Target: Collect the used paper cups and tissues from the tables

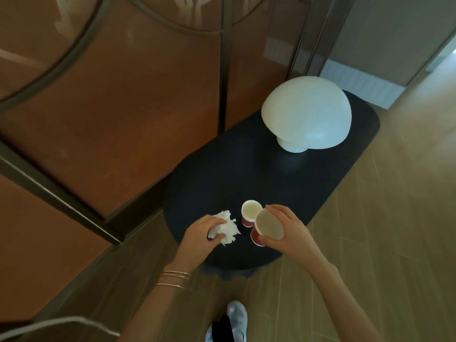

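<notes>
A dark oval side table (271, 183) stands by the wall. My left hand (201, 233) is closed on a crumpled white tissue (228, 227) at the table's near left edge. My right hand (286, 228) grips a red paper cup (267, 225), tilted so its pale inside faces me, just above the table. A second red paper cup (251, 210) stands upright on the table, touching or just behind the held one.
A white mushroom-shaped lamp (306, 114) stands on the far end of the table. A brown panelled wall with a dark metal frame (111, 119) runs along the left. The wood-plank floor (382, 230) lies to the right, and my shoe (234, 319) is below.
</notes>
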Demonstrator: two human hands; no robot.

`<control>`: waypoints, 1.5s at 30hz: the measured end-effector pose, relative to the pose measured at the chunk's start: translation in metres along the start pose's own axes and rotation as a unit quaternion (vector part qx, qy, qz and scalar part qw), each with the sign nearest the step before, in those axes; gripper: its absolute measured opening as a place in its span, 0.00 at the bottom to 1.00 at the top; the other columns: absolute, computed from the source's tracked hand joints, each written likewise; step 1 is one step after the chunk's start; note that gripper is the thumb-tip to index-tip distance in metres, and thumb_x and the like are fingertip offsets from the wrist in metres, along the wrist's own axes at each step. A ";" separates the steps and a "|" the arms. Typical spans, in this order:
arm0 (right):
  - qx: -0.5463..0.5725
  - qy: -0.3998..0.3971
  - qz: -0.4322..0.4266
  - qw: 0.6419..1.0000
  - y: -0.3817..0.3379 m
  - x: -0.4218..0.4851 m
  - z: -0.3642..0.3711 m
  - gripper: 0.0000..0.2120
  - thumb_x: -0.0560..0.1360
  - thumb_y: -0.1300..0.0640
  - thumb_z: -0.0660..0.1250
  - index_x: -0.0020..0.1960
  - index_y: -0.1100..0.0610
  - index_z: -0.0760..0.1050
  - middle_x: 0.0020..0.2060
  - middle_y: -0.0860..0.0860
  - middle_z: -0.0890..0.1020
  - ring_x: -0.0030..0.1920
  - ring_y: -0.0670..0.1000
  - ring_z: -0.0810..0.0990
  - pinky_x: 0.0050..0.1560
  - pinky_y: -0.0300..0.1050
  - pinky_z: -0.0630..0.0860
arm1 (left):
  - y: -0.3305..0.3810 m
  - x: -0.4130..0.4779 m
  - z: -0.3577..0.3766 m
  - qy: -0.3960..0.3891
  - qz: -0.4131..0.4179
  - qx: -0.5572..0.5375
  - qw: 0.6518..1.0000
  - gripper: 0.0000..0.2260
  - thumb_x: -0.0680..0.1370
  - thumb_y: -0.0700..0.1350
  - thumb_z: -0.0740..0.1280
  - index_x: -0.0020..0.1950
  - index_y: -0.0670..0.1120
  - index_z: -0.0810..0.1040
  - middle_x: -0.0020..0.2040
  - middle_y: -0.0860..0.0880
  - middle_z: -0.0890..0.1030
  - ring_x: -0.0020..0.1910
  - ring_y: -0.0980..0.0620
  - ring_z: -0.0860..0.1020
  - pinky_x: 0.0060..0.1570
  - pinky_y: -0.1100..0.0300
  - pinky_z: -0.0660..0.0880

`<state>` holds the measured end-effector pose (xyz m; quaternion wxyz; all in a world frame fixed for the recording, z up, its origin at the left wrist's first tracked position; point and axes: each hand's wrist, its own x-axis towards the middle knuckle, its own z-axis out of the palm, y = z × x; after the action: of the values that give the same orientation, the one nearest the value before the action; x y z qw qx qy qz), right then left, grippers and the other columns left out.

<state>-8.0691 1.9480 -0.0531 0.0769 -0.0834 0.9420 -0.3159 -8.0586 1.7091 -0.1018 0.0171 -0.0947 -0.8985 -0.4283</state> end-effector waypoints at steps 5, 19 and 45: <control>0.027 0.035 0.009 0.999 0.021 0.056 0.012 0.35 0.64 0.39 0.71 0.68 0.46 0.64 0.63 0.36 0.65 0.55 0.39 0.68 0.49 0.31 0.65 | -0.026 0.044 0.024 -0.002 -0.027 -0.010 1.000 0.11 0.72 0.39 0.70 0.54 0.47 0.79 0.51 0.52 0.79 0.50 0.53 0.76 0.53 0.56 0.74; 0.015 0.014 0.031 0.999 0.096 0.135 0.089 0.35 0.66 0.45 0.73 0.68 0.48 0.63 0.66 0.41 0.65 0.60 0.45 0.70 0.53 0.37 0.69 | -0.123 0.091 0.100 -0.028 -0.113 0.034 0.993 0.13 0.75 0.38 0.68 0.58 0.47 0.78 0.57 0.51 0.78 0.56 0.53 0.74 0.58 0.62 0.67; -0.033 -0.044 0.044 0.998 0.086 0.126 0.095 0.34 0.71 0.44 0.68 0.72 0.50 0.58 0.72 0.48 0.61 0.68 0.52 0.64 0.63 0.54 0.71 | -0.125 0.082 0.087 -0.098 -0.042 0.175 0.979 0.21 0.77 0.43 0.65 0.70 0.49 0.68 0.70 0.50 0.69 0.69 0.52 0.65 0.66 0.61 0.61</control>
<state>-8.1821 1.9347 -0.1922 0.1292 -0.0586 0.9505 -0.2766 -8.1574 1.7120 -0.2430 -0.0723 -0.0942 -0.9601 -0.2531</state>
